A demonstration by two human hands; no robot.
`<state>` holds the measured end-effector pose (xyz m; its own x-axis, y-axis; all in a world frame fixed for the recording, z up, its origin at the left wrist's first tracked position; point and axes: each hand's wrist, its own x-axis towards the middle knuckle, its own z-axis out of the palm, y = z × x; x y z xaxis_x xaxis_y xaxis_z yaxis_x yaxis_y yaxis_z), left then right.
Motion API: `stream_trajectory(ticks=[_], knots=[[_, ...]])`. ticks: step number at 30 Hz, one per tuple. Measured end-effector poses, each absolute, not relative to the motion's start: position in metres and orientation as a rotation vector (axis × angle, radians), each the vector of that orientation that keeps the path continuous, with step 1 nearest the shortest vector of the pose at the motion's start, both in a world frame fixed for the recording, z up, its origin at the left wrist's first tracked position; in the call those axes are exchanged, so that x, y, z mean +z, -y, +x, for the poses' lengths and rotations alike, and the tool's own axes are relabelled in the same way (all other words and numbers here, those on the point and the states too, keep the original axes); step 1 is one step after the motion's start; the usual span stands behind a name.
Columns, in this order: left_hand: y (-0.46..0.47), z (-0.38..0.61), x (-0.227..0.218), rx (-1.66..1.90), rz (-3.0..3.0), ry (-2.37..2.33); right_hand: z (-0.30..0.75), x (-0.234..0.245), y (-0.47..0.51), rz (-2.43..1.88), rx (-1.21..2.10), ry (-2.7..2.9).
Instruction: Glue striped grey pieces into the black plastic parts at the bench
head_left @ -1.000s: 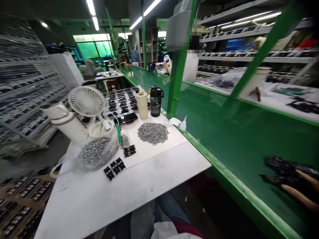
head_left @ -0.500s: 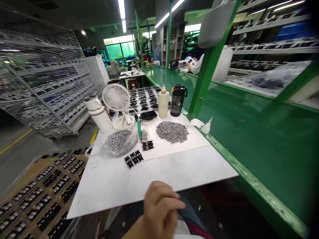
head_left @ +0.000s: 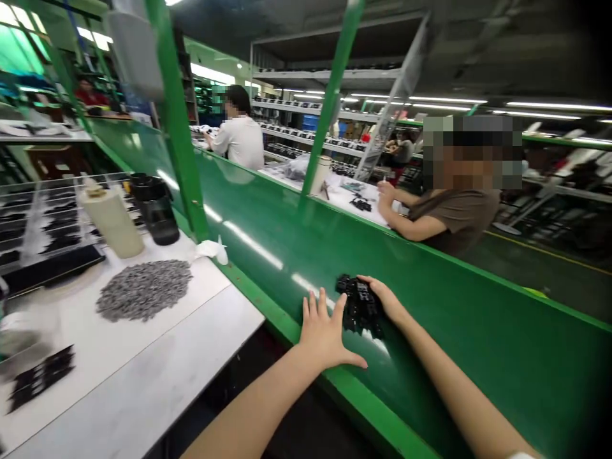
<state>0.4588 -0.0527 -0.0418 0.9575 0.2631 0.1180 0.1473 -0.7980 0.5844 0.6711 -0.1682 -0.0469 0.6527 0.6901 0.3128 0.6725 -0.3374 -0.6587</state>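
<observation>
A cluster of small black plastic parts [head_left: 358, 303] lies on the green conveyor belt [head_left: 268, 223]. At its near left side my left hand [head_left: 322, 335] is open, its fingers spread wide and nothing in them. My right hand [head_left: 388, 301] rests against the right edge of the same cluster. One of its fingers stretches along the far side of the parts; the others are partly hidden. On the white table [head_left: 201, 338] to the left lie a heap of small grey pieces [head_left: 146, 290] and a row of black parts [head_left: 42, 377].
A cream squeeze bottle [head_left: 112, 220] and a dark drink bottle [head_left: 155, 210] stand behind the heap. A divided clear tray [head_left: 60, 213] holds black parts. Green posts [head_left: 174, 121] rise along the belt. Across it sits a co-worker [head_left: 459, 217], with another person [head_left: 243, 137] farther left.
The view has swung right, from the table to the belt. Both hands now reach over the belt beside the black parts; before, one blurred hand showed near the table's front edge.
</observation>
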Motion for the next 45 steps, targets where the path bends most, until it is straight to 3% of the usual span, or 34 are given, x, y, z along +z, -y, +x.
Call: stream_trajectory(ticks=[7, 23, 45], knots=[[0.065, 0.503, -0.058, 0.247, 2.612, -0.245, 0.647, -0.059, 0.168, -1.984, 0.127, 0.963], [0.046, 0.506, -0.066, 0.498, 2.429, -0.129, 0.6, -0.045, 0.137, -1.508, 0.407, 0.281], [0.018, 0.508, -0.046, 0.951, 1.576, -0.402, 0.578, -0.041, 0.053, -1.208, 0.441, 0.165]])
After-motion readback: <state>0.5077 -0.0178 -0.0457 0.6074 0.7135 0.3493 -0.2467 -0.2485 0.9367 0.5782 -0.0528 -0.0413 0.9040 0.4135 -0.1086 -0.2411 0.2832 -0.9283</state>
